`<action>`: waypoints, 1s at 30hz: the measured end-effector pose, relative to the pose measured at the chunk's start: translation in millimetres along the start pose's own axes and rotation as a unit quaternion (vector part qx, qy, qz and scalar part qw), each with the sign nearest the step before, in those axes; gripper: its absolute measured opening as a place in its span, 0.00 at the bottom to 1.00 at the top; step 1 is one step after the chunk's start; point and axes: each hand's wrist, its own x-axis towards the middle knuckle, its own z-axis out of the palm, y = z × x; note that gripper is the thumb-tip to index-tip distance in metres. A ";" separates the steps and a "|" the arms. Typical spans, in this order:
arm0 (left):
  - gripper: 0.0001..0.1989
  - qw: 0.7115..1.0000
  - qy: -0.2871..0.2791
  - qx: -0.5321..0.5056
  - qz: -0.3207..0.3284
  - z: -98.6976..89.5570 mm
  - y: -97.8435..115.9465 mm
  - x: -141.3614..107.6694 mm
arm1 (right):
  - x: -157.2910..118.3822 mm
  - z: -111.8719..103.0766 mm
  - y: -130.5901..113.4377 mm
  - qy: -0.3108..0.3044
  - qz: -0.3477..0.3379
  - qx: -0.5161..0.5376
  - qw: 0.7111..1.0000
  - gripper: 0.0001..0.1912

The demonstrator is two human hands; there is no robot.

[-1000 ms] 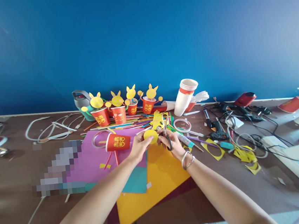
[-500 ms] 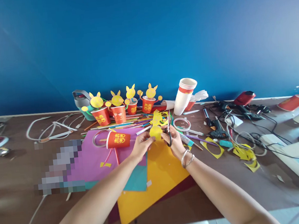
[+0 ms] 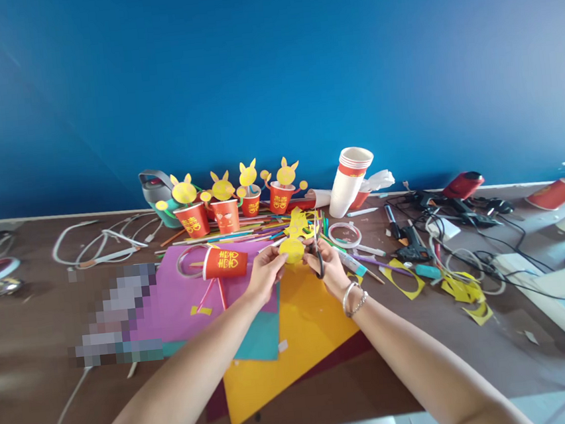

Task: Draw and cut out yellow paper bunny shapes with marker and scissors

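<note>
Since a second ago, the yellow paper disc (image 3: 292, 250) has shifted slightly rightward, and the thumb of the left hand (image 3: 266, 271) has slid from its face toward its edge. The disc is to the right of the toppled red paper cup (image 3: 226, 262), pinched by the left hand; farther right of that cup, the right hand (image 3: 329, 265) grasps black-handled scissors (image 3: 320, 266), though whether its fingertips also grip the disc I cannot tell.

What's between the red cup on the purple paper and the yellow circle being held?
In the head view, the left hand is between them, holding the yellow circle.
</note>
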 end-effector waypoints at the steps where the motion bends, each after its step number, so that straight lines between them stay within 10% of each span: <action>1: 0.15 1.000 0.000 -0.001 -0.001 0.2 0.3 -0.2 | 0.2 -0.3 -0.1 -0.001 -0.001 0.001 1.000 0.19; 30: 0.16 1.000 -0.029 0.008 0.008 1.6 -0.2 -3.4 | -1.7 2.0 -1.9 -0.029 0.008 -0.012 0.999 0.18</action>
